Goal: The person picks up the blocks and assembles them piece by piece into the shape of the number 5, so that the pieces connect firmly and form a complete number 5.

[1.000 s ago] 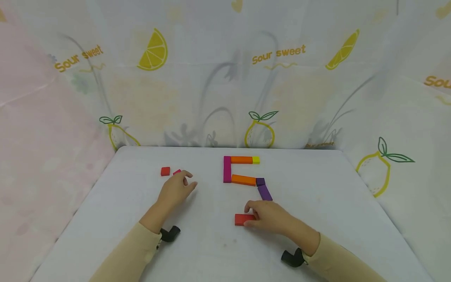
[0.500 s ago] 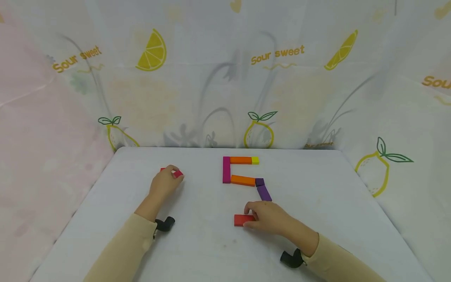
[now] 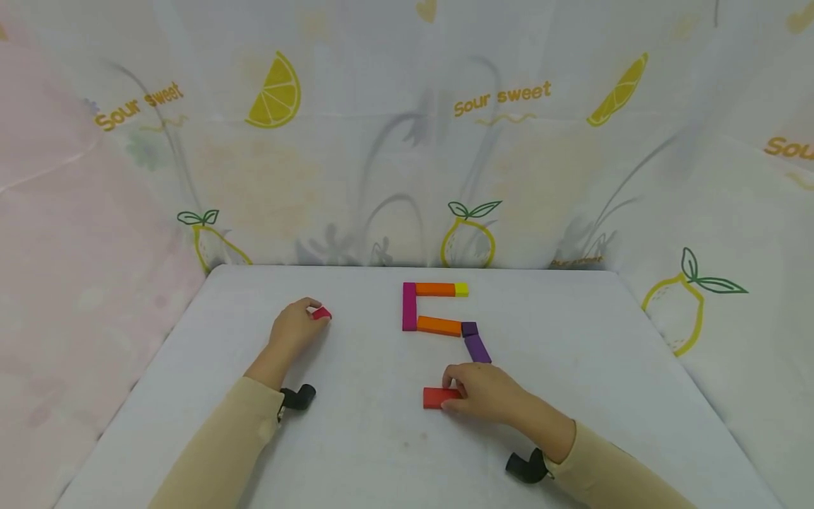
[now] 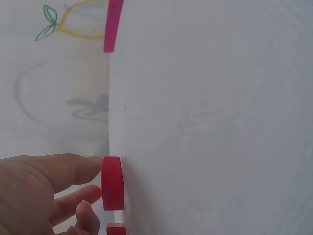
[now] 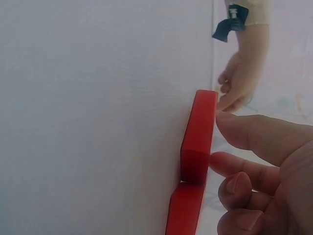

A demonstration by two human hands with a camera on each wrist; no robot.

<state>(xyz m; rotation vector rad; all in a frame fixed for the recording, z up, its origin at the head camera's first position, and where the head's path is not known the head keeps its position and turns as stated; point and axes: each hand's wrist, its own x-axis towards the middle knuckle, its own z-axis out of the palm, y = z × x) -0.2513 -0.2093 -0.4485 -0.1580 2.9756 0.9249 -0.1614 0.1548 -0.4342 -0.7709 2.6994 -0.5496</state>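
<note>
At the left of the table my left hand (image 3: 295, 327) pinches a small crimson block (image 3: 321, 314) between thumb and forefinger. The left wrist view shows that block (image 4: 112, 183) at the fingertips, with another red block (image 4: 116, 228) close by it at the lower edge; the hand hides this second one in the head view. Nearer the front, my right hand (image 3: 486, 392) grips a flat red block (image 3: 437, 398) by thumb and forefinger. In the right wrist view a further red block (image 5: 185, 210) lies end to end with the gripped one (image 5: 198, 137).
Behind the right hand is a row of blocks: an upright magenta bar (image 3: 410, 307), two orange bars (image 3: 435, 289), a yellow cube (image 3: 461, 289), a dark purple piece (image 3: 469, 329) and a slanted purple bar (image 3: 477, 348). They lie on the white table (image 3: 356, 438), before a printed cloth.
My left hand has moved left and slightly back, and its thumb and forefinger have closed on the crimson block. The red block to its left is now covered. The right hand stays still.
</note>
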